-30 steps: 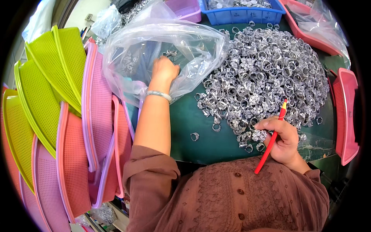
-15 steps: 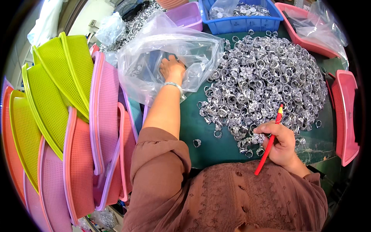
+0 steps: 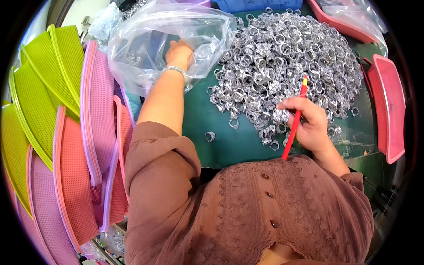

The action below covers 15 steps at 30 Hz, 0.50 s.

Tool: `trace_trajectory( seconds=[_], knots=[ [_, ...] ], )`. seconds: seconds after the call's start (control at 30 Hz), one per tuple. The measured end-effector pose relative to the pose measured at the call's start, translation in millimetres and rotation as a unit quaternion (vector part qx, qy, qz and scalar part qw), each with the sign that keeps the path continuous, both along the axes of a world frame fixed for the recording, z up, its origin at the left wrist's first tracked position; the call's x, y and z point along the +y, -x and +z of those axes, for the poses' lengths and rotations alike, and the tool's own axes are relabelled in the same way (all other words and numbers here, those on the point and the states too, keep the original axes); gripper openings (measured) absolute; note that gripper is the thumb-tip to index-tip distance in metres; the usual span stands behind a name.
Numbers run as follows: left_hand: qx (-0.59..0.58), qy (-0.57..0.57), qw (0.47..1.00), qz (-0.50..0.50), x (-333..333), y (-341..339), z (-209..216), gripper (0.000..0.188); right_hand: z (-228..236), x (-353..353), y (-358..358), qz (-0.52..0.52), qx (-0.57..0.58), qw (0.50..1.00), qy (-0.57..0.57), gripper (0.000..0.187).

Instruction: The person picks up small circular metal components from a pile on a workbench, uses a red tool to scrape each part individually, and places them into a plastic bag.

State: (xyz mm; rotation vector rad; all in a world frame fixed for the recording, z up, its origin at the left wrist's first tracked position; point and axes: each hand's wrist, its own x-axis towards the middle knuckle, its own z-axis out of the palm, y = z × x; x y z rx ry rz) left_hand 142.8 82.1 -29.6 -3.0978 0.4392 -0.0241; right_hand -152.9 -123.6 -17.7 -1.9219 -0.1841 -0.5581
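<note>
My left hand point(image 3: 179, 54), with a bangle on its wrist, reaches into the mouth of a large clear plastic bag point(image 3: 132, 33). Its fingertips are hidden, so its grip cannot be made out. My right hand point(image 3: 312, 121) is closed around a slim red pencil point(image 3: 293, 130) with a yellow band near its tip, slanting upward. Silvery rings point(image 3: 280, 116) show at the thumb and fingers of that hand; some may be held there. Just beyond it spreads a big heap of silver-coloured rings point(image 3: 287, 62) on the green table mat point(image 3: 194, 115). One ring point(image 3: 210, 136) lies apart, left of the heap.
Stacked mesh baskets in green point(image 3: 35, 110), purple point(image 3: 99, 101) and coral point(image 3: 77, 176) crowd the left side. A pink basket point(image 3: 388, 108) stands at the right edge. Along the back are a blue bin point(image 3: 254, 4) and a pink tray point(image 3: 340, 27) with clear plastic on it.
The whole view has shifted, so the scene sits higher and further left. My left hand remains in the bag, its fingers less visible. My right hand still holds the red pencil, now more upright.
</note>
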Motion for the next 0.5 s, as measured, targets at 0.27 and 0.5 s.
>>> trace_trajectory(
  seconds=[0.27,0.5],
  knots=[
    [0.177,0.605,0.762,0.152,13,45,59,0.031,-12,0,-3,0.033,-0.003,0.997,-0.067,0.032],
    [-0.095,0.261,0.95,-0.141,83,201,-1,0.021,-8,17,5,0.086,0.016,0.995,-0.042,0.034]
  ],
)
